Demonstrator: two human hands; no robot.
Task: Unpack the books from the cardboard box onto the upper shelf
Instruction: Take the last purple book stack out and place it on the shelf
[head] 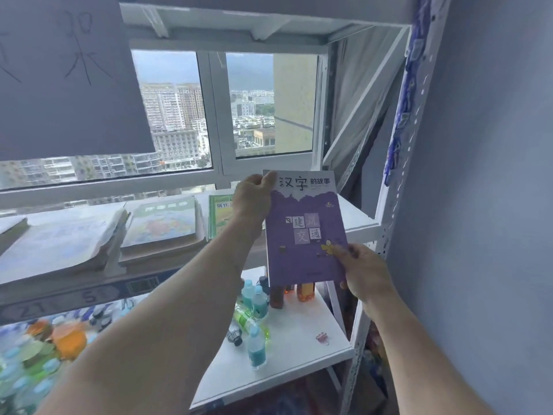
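Both forearms reach up toward the upper shelf [356, 218]; left hand [253, 199] pinches the top left corner of the purple book [305, 232], right hand [363, 271] grips its lower right corner, book held upright just in front of the shelf's bare right end. Stacked books [161, 223] and a green book [220, 214] lie left of that gap. Best approach, judged: tip it flat, slide into the gap beside the green book, spine square, release last.

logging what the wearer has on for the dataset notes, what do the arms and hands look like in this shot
Both forearms are bare all the way to the bottom edge of the frame, with no sleeve in view. The left hand and the right hand wear no gloves. No watch, bracelet or strap shows on either wrist, and no ring can be made out on the fingers that show.
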